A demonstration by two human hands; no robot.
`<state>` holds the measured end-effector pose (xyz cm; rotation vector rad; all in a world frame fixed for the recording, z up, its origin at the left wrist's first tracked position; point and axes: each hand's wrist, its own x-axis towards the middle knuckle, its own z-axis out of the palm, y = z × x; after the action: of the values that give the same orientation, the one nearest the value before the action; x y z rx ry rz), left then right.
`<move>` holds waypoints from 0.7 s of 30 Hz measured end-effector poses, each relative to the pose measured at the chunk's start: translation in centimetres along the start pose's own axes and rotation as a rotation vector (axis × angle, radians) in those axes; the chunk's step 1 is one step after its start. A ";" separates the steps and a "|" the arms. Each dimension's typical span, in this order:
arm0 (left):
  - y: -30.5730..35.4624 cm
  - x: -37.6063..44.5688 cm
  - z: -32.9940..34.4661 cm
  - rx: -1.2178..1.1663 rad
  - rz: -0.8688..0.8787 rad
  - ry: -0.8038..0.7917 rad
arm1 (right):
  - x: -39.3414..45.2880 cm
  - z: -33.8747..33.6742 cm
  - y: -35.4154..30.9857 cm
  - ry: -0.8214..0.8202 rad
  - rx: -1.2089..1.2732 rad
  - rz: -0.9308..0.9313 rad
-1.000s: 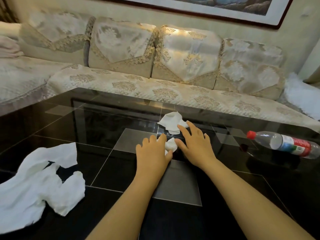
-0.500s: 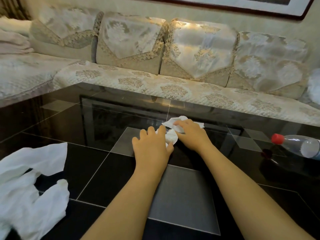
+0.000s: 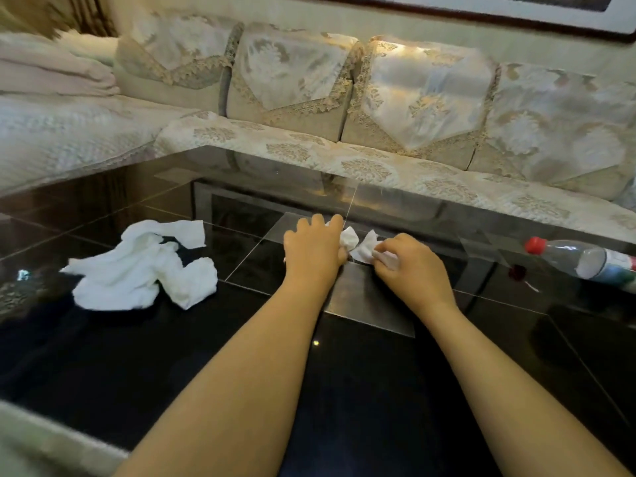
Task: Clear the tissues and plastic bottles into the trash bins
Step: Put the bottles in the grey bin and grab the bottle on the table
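Both my hands rest on the black glass table (image 3: 344, 390), near its middle. My left hand (image 3: 313, 249) is closed over a small crumpled white tissue (image 3: 349, 238) that pokes out past its fingers. My right hand (image 3: 411, 263) pinches a second white tissue (image 3: 366, 247) against the glass; the two tissues touch. A large pile of crumpled white tissues (image 3: 144, 266) lies to the left. A clear plastic bottle (image 3: 581, 258) with a red cap lies on its side at the right edge, partly out of frame. No trash bin is in view.
A cream patterned sofa (image 3: 344, 160) wraps around the far and left sides of the table, close to its edge. A framed picture (image 3: 516, 8) hangs on the wall above. A pale surface shows at the bottom left corner.
My right hand closed on the farther tissue and dragged it back beside my left hand. The view swung left, so the tissue pile now sits nearer the centre.
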<state>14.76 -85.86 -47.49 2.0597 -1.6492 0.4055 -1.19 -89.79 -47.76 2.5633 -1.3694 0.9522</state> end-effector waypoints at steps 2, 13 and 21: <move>-0.7 -1.8 -1.2 0.008 -0.007 0.017 | -0.7 -0.7 -0.8 0.003 0.010 -0.028; -6.9 -18.4 -12.8 0.130 0.078 0.196 | -8.0 -4.1 -8.9 0.077 0.116 -0.406; -15.5 -32.5 -15.8 0.312 0.128 -0.068 | -15.5 -5.4 -21.0 0.091 0.328 -0.786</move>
<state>23.13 -47.87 -53.14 2.2145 -1.8633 0.6804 6.19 -64.13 -47.72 2.8292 -0.1117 1.1477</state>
